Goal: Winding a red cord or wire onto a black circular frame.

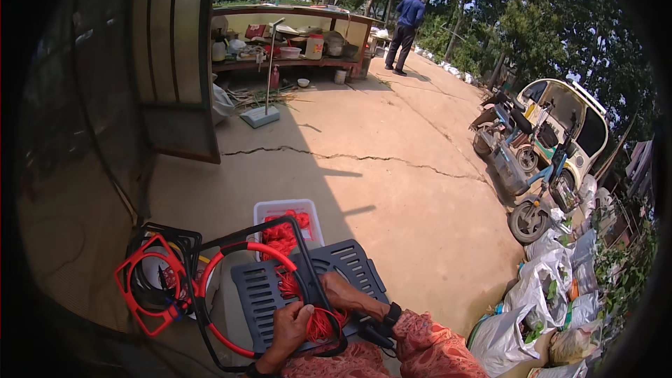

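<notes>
"Cord [320, 325] first: where is it?"

"Bunched in red strands at the near end of the slotted grey panel [245, 273], just beside the left hand [290, 326]. More red stuff like it lies farther out, in the white tub [316, 225]."

"And the grip?"

"Left fingers curl into a loose fist, thumb uppermost; I can't tell whether they pinch a strand. The right hand [341, 292] is turned back-up near the black frame [302, 248], its fingertips hidden — so I can't tell what it has hold of either."

"Which step would you call this?"

"Handling the strands at close range, I'd judge, with both hands busy near the frame's right-hand bar. The next move probably calls for a sure pinch on one strand, with the loose bundle kept from snagging on the bar or in the panel's slots."

"Which way does the cord point?"

"No single way. It's a loose tangle without a clear long axis, and I can't make out a free end. The frame's bar is plainer — its length runs from the far side, by the tub, back toward the person, slanting rightward as it comes nearer."
</notes>
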A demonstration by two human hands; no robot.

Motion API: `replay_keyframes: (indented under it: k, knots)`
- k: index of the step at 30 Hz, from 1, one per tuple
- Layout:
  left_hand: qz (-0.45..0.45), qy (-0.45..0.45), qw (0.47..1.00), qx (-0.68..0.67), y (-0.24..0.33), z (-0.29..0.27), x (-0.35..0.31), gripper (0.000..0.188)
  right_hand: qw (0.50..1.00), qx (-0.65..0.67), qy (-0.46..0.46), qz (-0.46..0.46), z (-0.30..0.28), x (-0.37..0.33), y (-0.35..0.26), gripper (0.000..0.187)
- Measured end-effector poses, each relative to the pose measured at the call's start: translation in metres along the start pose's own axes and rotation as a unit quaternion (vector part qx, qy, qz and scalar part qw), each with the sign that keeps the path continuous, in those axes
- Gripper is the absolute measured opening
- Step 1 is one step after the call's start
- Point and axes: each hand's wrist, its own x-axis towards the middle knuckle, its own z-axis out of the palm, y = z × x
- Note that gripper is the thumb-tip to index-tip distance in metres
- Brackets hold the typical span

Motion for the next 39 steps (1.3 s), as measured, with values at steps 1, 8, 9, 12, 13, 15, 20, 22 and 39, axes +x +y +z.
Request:
replay_keyframes:
  k: [1, 8, 9, 12, 13, 15, 20, 22, 39]
  knots:
    - [-0.003, -0.008, 1.000, -0.020, -0.003, 0.000, -0.001, 0.025, 1.000, 0.000, -0.002, -0.001, -0.003, 0.006, -0.003, 0.019]
    - [-0.250, -0.141, 0.901, -0.326, 0.017, -0.003, 0.007, 0.027, 0.962, 0.260, 0.029, -0.080, -0.007, 0.027, 0.011, 0.027]
    - [-0.259, -0.147, 0.895, -0.332, 0.013, -0.004, 0.006, 0.028, 0.922, 0.386, 0.001, -0.014, -0.007, 0.028, 0.011, 0.029]
    - [-0.287, -0.157, 0.880, -0.346, 0.011, -0.006, 0.006, 0.028, 0.923, 0.308, 0.208, 0.102, -0.023, 0.020, 0.006, 0.029]
    - [-0.305, -0.160, 0.870, -0.353, 0.012, -0.006, 0.006, 0.029, 0.923, 0.307, 0.208, 0.103, -0.027, 0.021, 0.000, 0.029]
    - [-0.321, -0.164, 0.867, -0.343, 0.015, -0.004, 0.012, 0.028, 0.927, 0.012, 0.368, -0.064, -0.039, 0.018, -0.026, 0.027]
    - [-0.337, -0.173, 0.849, -0.368, 0.005, -0.001, 0.016, 0.027, 0.927, -0.299, 0.164, -0.157, 0.003, 0.029, -0.064, 0.026]
    - [-0.316, -0.187, 0.846, -0.387, -0.006, 0.003, 0.015, 0.028, 0.892, -0.377, 0.162, -0.191, 0.020, 0.032, -0.055, 0.025]
    - [-0.313, -0.135, 0.871, -0.353, 0.006, -0.003, 0.014, 0.022, 0.818, 0.575, 0.007, 0.006, -0.083, -0.069, -0.129, 0.032]
